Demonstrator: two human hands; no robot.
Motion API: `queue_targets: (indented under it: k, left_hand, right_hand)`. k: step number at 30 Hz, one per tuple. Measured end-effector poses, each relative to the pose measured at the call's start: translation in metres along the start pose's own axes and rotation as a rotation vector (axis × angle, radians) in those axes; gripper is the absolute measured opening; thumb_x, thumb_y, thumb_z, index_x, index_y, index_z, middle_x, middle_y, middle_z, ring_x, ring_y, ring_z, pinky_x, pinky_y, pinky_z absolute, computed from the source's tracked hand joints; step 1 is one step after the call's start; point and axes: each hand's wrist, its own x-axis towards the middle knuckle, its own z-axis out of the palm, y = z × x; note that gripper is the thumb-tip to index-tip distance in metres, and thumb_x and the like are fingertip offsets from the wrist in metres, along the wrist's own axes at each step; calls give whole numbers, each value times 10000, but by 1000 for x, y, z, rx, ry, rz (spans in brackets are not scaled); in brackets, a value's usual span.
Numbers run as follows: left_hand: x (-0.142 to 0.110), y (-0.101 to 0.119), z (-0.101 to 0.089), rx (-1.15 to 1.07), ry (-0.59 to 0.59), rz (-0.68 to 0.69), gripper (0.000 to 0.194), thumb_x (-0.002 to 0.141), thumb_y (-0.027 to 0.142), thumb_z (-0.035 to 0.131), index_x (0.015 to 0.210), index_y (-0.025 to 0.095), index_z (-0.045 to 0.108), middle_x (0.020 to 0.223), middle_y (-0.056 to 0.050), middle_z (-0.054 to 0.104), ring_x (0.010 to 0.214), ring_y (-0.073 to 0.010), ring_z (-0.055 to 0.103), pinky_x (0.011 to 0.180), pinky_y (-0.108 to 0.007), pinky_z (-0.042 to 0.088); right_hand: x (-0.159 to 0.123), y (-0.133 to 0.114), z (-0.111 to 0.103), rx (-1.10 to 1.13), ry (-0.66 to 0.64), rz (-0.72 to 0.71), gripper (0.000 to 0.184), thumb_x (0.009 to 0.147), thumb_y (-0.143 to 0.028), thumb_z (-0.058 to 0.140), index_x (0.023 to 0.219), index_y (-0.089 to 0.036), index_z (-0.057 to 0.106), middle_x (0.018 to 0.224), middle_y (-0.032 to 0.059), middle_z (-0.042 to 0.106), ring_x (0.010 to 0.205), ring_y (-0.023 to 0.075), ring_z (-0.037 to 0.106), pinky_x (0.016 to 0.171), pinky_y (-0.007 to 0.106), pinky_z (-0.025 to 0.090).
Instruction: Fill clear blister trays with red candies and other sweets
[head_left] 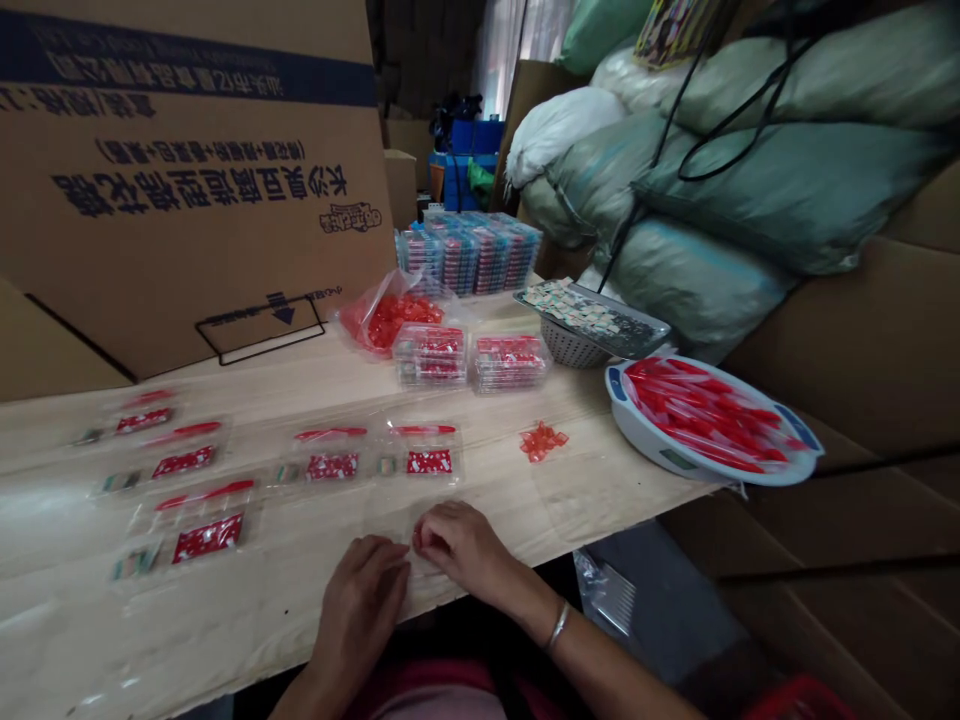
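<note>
My left hand (366,590) and my right hand (466,548) are close together above the front edge of the table, fingers curled and tips pinched. What sits between their fingertips is too small and hidden to name. Just beyond them lies an open clear plastic tray (429,462) with a red pen, a red patterned packet and a small pale piece in it. A similar filled tray (332,467) is beside it, and several more, such as the tray (208,538), are at the left. A small pile of translucent red pieces (543,441) lies to the right of my hands.
A white basin (652,445) of red pens stands at the table's right edge. Behind are a metal tray of small pieces (637,335), stacked filled boxes (510,362), a bag of red pieces (397,318) and a large carton (187,250). Sacks (750,190) are piled at right.
</note>
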Motion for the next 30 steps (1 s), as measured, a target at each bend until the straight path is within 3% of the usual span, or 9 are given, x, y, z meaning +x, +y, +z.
queue_targets:
  k: [4,7,11,14,16,18,22,25,30]
  left_hand:
    - [6,-15,0,219,-8,166,164,821,234,545,912,245,681,1016,-66,694,977,-253,603,821,-384,469]
    - [9,-20,3,170,-66,140,163,829,223,525,937,230,646,935,-52,694,884,-223,613,775,-356,472]
    - [5,-20,8,190,-15,82,214,795,224,542,1002,209,593,914,-53,687,846,-236,610,736,-365,462]
    - [3,-19,7,215,-49,63,229,796,236,555,1021,222,591,950,-49,682,877,-240,603,751,-368,454]
    - [3,-17,6,233,-74,61,283,806,253,562,1087,234,586,1004,-50,677,915,-243,595,772,-371,448]
    - [4,-15,6,253,-98,74,327,821,268,564,1147,252,577,1050,-51,668,945,-243,587,788,-376,439]
    - [7,-10,7,279,-106,98,324,827,277,563,1148,248,595,1054,-61,664,938,-246,581,781,-384,432]
    - [6,-10,8,261,-97,99,358,811,288,567,1164,226,581,1061,-72,665,941,-253,580,790,-397,438]
    - [4,-12,8,205,-89,64,352,794,290,573,1137,212,586,1039,-77,676,947,-260,587,805,-408,453]
  right_hand:
    - [2,-2,1,-77,11,17,123,810,-158,672,743,-185,572,750,2,647,719,143,581,685,236,412]
    - [5,-4,3,-142,-12,19,114,794,-170,696,779,-179,584,754,6,653,707,145,583,666,239,410]
    - [9,-10,0,-238,-117,-145,57,833,-151,641,815,-181,597,776,24,668,738,159,587,731,274,425]
    - [5,2,-26,-184,-82,-174,41,861,-175,593,842,-207,611,893,29,679,887,172,599,820,292,441]
    - [-2,23,-59,-215,64,-31,108,864,-152,538,836,-218,618,985,38,671,1001,187,583,870,305,443]
    - [-10,54,-100,-375,268,334,194,842,-101,479,858,-228,626,999,45,664,979,197,593,854,321,453]
    - [-24,110,-155,-459,300,564,177,736,-74,537,831,-176,645,857,112,673,849,292,621,722,381,449]
    - [-28,129,-158,-442,252,610,154,709,-81,542,757,-191,638,739,71,676,705,252,625,611,323,419]
    - [-28,137,-151,-368,249,616,139,743,-130,511,741,-201,631,732,57,685,688,227,621,577,299,393]
